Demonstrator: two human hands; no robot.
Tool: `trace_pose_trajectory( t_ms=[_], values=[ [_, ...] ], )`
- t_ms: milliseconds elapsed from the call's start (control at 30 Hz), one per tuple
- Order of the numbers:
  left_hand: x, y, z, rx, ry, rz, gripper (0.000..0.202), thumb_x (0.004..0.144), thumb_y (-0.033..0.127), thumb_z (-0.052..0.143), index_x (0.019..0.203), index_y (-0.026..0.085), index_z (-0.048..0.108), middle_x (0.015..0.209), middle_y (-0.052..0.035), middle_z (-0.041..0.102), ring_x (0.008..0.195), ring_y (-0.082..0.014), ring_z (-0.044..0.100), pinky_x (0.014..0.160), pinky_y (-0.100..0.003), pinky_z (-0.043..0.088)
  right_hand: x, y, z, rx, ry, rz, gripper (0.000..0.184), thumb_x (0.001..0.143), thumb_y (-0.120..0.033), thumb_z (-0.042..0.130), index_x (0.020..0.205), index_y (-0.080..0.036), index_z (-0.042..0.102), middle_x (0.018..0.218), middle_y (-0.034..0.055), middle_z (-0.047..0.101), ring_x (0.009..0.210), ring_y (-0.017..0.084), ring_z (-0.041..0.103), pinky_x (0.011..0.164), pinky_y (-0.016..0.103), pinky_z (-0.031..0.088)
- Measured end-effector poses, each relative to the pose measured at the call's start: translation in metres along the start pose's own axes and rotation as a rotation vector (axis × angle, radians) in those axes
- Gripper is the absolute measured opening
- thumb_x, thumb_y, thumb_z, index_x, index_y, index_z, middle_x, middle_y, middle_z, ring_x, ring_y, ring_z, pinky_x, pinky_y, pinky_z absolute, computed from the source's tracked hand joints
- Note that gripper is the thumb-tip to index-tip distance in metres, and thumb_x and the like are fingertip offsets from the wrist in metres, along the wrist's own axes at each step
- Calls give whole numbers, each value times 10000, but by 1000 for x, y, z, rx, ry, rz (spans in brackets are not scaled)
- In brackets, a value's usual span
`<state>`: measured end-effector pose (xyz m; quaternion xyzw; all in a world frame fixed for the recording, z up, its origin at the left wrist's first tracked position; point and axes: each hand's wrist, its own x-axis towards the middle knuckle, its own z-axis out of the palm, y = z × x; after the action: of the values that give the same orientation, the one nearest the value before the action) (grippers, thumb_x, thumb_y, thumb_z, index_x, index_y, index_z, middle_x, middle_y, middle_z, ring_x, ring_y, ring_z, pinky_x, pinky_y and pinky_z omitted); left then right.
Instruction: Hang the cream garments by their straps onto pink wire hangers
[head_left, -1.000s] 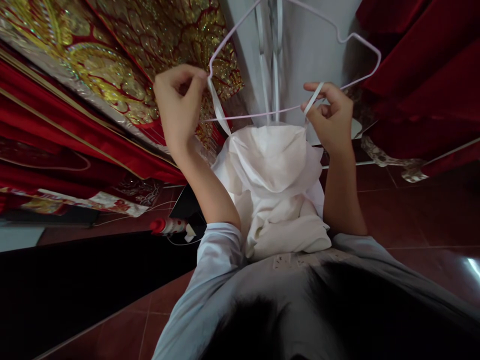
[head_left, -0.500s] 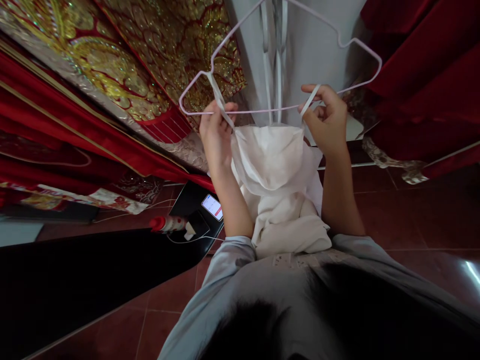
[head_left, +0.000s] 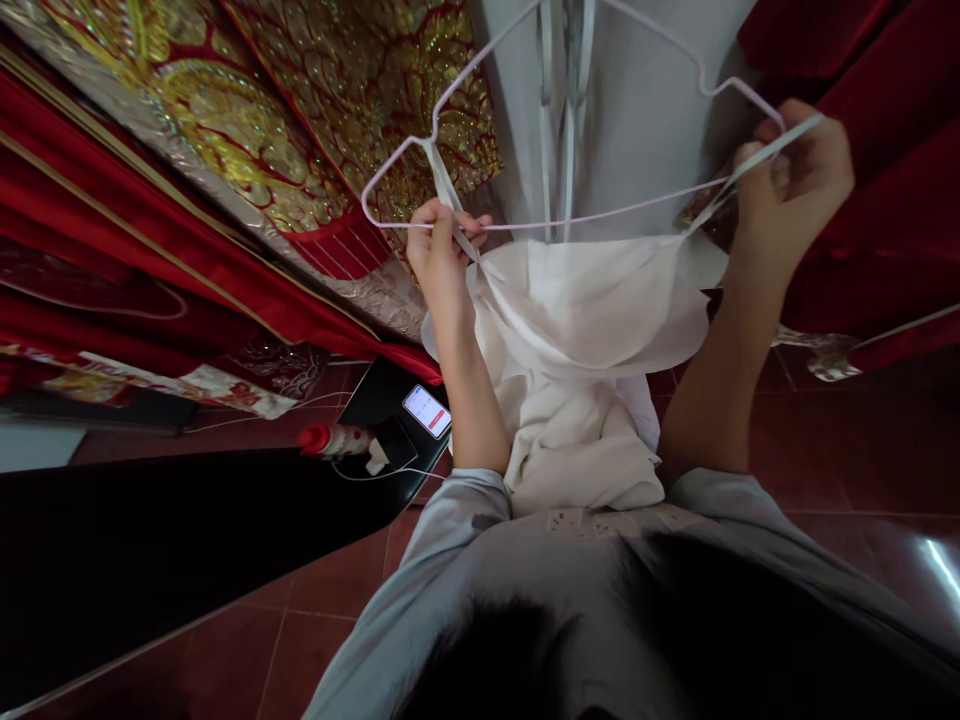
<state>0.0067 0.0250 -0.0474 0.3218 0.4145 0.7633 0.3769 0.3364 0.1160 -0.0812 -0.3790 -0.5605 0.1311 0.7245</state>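
A thin pale pink hanger (head_left: 570, 215) hangs in front of me, with a white strappy garment (head_left: 592, 330) bunched below its bar. My left hand (head_left: 442, 245) is closed on the garment's left strap just under the hanger's left shoulder, where that strap is looped over the notch. My right hand (head_left: 791, 180) is closed on the right strap (head_left: 720, 200) and holds it stretched out at the hanger's right end. The garment's top edge is pulled wide between both hands.
Red and gold embroidered garments (head_left: 247, 130) hang at the left and dark red velvet (head_left: 877, 150) at the right. On the red tiled floor lie a lit phone (head_left: 427, 410), a power strip (head_left: 337, 440) with a cable, and a dark board.
My right hand has swung the right strap up and out to the hanger's right end, stretching the garment wide. My left hand earlier dropped from the left notch to the strap below.
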Motion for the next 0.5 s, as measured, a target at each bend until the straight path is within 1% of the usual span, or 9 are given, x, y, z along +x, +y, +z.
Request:
trace_pose_trajectory(
  t_ms=[33,67,100,133,233,300,400,500],
  values=[
    [0,1,1,6,14,1,204,1075,299,703,887,309,627,774,-14,699,1020,-270,784,817,-349,607,2,-11,7,10,8,-7,341,826,-47,685,1120,-218,667,1014,45,646,910,158,663,860,334,543],
    [-1,3,1,8,23,3,190,1079,306,705,907,306,624,778,-16,700,1006,-265,784,804,-340,610,5,-24,14,10,-19,-4,354,765,25,696,1032,-209,687,902,11,642,781,131,618,749,297,498],
    [-2,4,2,6,30,4,181,1087,305,699,925,301,618,777,-17,696,980,-256,782,789,-329,611,7,-37,20,5,-50,-1,375,705,84,702,951,-198,686,818,-17,626,697,110,569,671,276,436],
    [-3,6,4,-1,35,4,180,1102,290,679,938,293,606,766,-14,684,937,-241,778,771,-315,608,10,-49,25,-2,-81,-2,385,658,120,715,879,-191,669,761,-37,604,656,98,536,631,268,383],
    [-5,11,9,-51,37,-3,255,1163,169,521,928,263,552,694,18,615,755,-165,724,703,-256,575,16,-79,33,-68,-153,-10,420,621,141,762,746,-208,564,641,-92,502,594,81,449,618,276,309],
    [-7,13,12,-78,33,-4,308,1178,117,438,913,250,518,661,35,578,688,-136,687,678,-230,556,18,-90,35,-124,-182,-1,459,638,131,776,703,-230,500,605,-112,442,579,76,397,629,284,291],
    [-9,14,15,-66,34,-1,311,1174,119,431,902,256,498,657,33,570,691,-147,696,686,-237,555,18,-95,38,-158,-175,25,456,676,109,781,682,-235,483,599,-110,428,580,77,382,642,289,278],
    [-10,11,16,-68,33,26,287,1152,120,458,908,264,504,673,28,578,722,-161,716,715,-253,551,17,-97,42,-182,-98,62,429,748,70,766,670,-239,479,601,-104,420,567,75,362,643,293,260]
  ],
)
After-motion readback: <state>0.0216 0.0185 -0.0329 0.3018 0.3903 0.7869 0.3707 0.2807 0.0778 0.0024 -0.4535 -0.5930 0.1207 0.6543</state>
